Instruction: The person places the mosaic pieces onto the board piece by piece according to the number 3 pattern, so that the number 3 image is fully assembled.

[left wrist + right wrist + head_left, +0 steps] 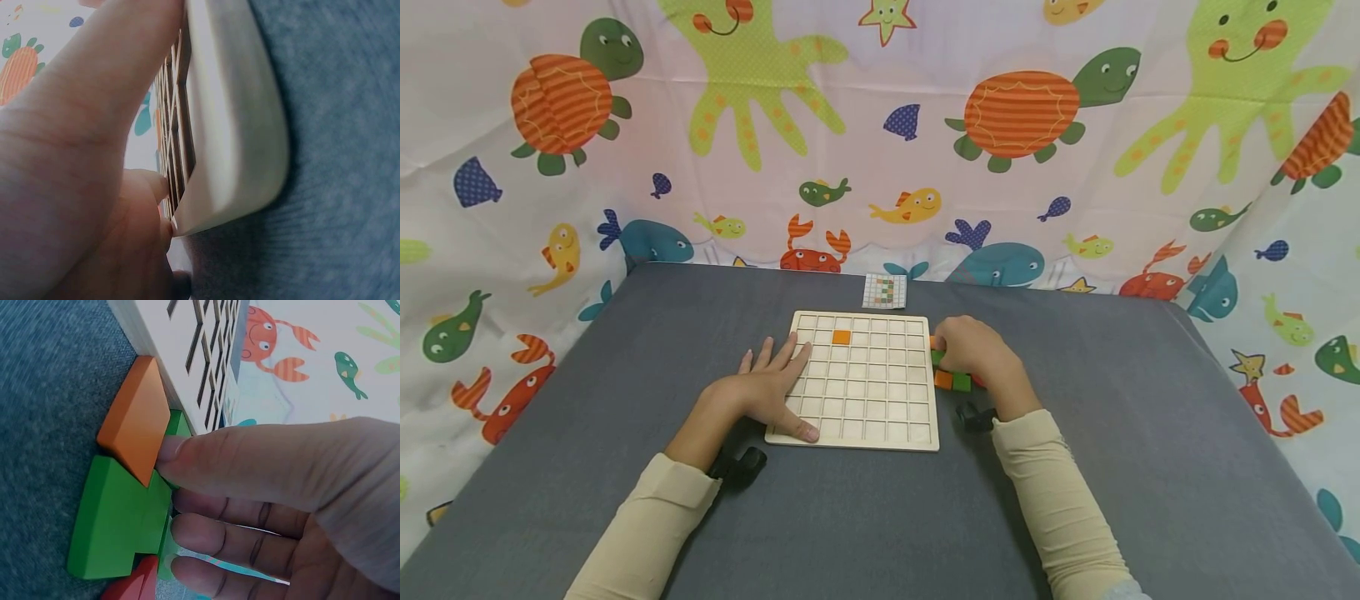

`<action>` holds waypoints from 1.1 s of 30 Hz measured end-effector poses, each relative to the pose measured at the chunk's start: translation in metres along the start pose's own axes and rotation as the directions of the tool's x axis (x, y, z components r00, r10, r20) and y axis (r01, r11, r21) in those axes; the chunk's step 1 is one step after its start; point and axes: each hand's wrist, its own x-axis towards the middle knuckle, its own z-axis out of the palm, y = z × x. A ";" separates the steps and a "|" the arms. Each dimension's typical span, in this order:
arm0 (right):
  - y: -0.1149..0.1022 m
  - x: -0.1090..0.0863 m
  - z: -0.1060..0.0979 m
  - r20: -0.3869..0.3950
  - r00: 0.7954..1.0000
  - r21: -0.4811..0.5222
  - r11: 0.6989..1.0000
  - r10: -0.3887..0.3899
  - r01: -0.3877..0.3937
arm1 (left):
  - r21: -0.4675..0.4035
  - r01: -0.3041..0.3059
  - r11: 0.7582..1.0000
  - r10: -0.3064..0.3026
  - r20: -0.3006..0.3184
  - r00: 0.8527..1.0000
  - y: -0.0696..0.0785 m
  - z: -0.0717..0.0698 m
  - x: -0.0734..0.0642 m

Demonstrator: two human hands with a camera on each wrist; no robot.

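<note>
A pale wooden grid board (867, 410) lies on the table with one orange square (842, 337) in a cell near its far edge. My left hand (767, 392) rests spread over the board's left side, thumb at the near edge. Beside the board's right edge, my right hand (973, 350) reaches down among small coloured blocks. In the right wrist view its thumb tip lies against a green block (179, 424) behind an orange block (137, 419). Another green block (106, 519) and a red one (134, 584) sit close by. The index finger is hidden, so I cannot tell whether it pinches a block.
A small card (884, 292) with a printed grid of coloured squares lies beyond the board. Grey cloth (850, 525) covers the table. A curtain (865, 225) with sea animals hangs behind it and along both sides. Black straps with cameras sit on both wrists.
</note>
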 end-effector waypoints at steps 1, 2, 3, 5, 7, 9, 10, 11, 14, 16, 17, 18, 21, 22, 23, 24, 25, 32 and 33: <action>0.000 0.000 0.000 -0.003 1.000 0.000 1.000 0.002 -0.002 | 0.004 0.000 1.000 0.000 0.003 1.000 0.001 -0.001 -0.001; 0.000 0.000 0.000 -0.001 1.000 0.001 1.000 0.003 -0.003 | 0.005 -0.002 1.000 0.002 0.005 1.000 0.002 -0.002 -0.002; 0.000 0.000 0.001 0.000 1.000 0.001 1.000 0.005 -0.005 | 0.007 -0.002 1.000 0.002 0.008 1.000 0.003 -0.003 -0.003; 0.001 0.001 0.001 0.000 1.000 0.004 1.000 0.009 -0.009 | 0.005 -0.011 1.000 0.011 0.006 1.000 0.006 -0.005 -0.006; 0.001 0.001 0.001 0.007 1.000 0.007 1.000 0.005 -0.005 | 0.006 -0.011 1.000 0.011 0.007 1.000 0.007 -0.006 -0.007; 0.001 0.002 0.002 0.016 1.000 0.012 1.000 -0.007 0.006 | 0.006 -0.007 1.000 0.007 0.008 1.000 0.006 -0.006 -0.007; 0.001 0.002 0.002 0.019 1.000 0.013 1.000 -0.012 0.012 | 0.008 -0.001 1.000 0.001 0.010 1.000 0.004 -0.005 -0.006; 0.001 0.002 0.002 0.025 1.000 0.016 1.000 -0.018 0.017 | 0.010 0.005 1.000 -0.005 0.011 1.000 0.003 -0.005 -0.006; 0.000 0.002 0.000 0.031 0.999 0.017 0.999 -0.027 0.027 | 0.003 0.007 1.000 -0.007 0.003 1.000 -0.001 -0.002 -0.003; -0.001 0.001 -0.003 0.031 0.999 0.016 1.000 -0.027 0.027 | -0.002 0.005 1.000 -0.005 -0.002 1.000 -0.003 0.000 -0.002; -0.001 0.000 -0.004 0.035 0.999 0.014 0.999 -0.030 0.029 | -0.005 -0.002 1.000 0.002 -0.005 1.000 -0.003 0.000 -0.002; -0.001 0.000 -0.005 0.037 0.999 0.013 1.000 -0.029 0.028 | -0.009 -0.004 1.000 0.004 -0.005 1.000 -0.003 -0.001 -0.002; -0.001 0.000 -0.007 0.044 0.999 0.011 1.000 -0.026 0.026 | -0.007 -0.009 1.000 0.009 0.003 1.000 0.000 -0.003 -0.005; 0.000 0.000 -0.007 0.049 0.998 0.009 1.000 -0.028 0.028 | -0.009 -0.012 1.000 0.012 0.005 1.000 0.002 -0.004 -0.006; 0.000 0.000 -0.007 0.051 0.998 0.008 1.000 -0.029 0.029 | -0.008 -0.015 1.000 0.015 0.008 1.000 0.003 -0.005 -0.007; 0.001 0.000 -0.007 0.048 0.998 0.007 1.000 -0.028 0.028 | -0.009 -0.017 1.000 0.017 0.012 1.000 0.004 -0.006 -0.008; 0.002 0.001 -0.007 0.045 0.999 0.003 1.000 -0.031 0.031 | -0.012 -0.021 1.000 0.021 0.012 1.000 0.005 -0.007 -0.009; 0.001 0.004 -0.009 0.010 0.999 0.022 0.999 -0.048 0.048 | -0.001 -0.005 1.000 0.005 0.010 1.000 0.008 -0.006 -0.008; 0.000 0.005 -0.009 0.005 0.998 0.021 0.998 -0.056 0.056 | -0.001 -0.004 1.000 0.004 0.011 1.000 0.008 -0.006 -0.008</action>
